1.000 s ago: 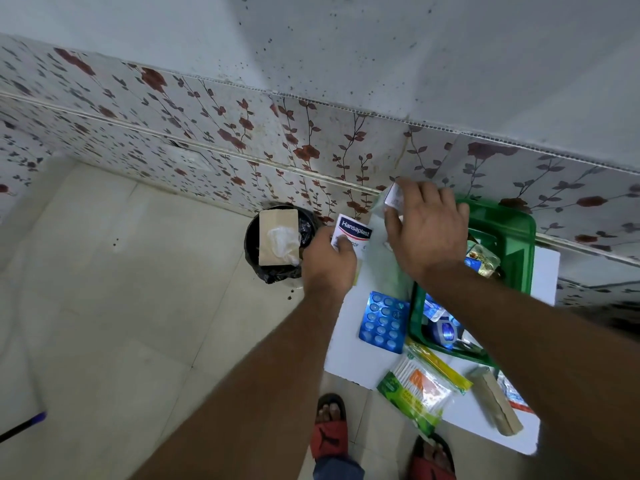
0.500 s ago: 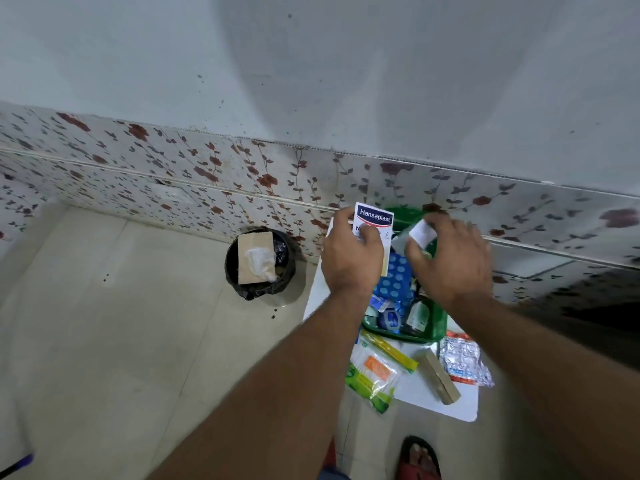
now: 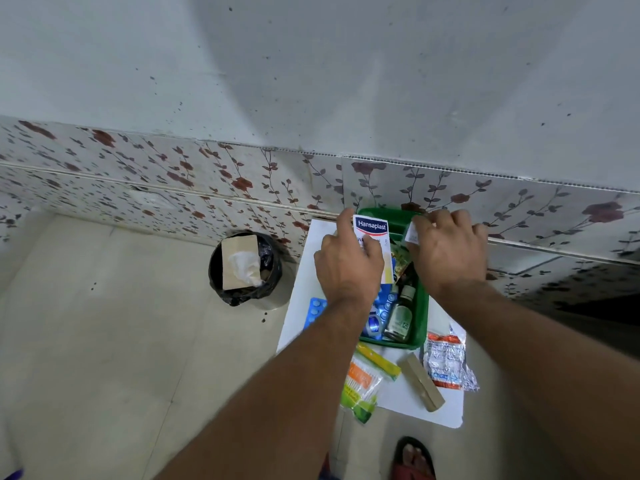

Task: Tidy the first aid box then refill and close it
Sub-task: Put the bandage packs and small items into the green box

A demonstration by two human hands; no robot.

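- The left hand (image 3: 348,263) is clamped on a Hansaplast box (image 3: 373,237); the right hand (image 3: 446,251) pinches a small white packet (image 3: 412,233).
- Just below both hands sits the open green first aid box (image 3: 420,317) with a dark bottle (image 3: 400,315) inside.
- The step seems to be refilling; next, lower both items into free space.
- Nearer the body, a foil strip (image 3: 446,362) and a swab packet (image 3: 360,386) wait on the white counter (image 3: 301,306).

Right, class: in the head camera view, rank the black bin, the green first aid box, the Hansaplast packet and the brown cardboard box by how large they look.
1. Green first aid box, though partly hidden by the hands
2. Black bin, looking close in size to it
3. Hansaplast packet, partly covered
4. Brown cardboard box, looking close to the packet
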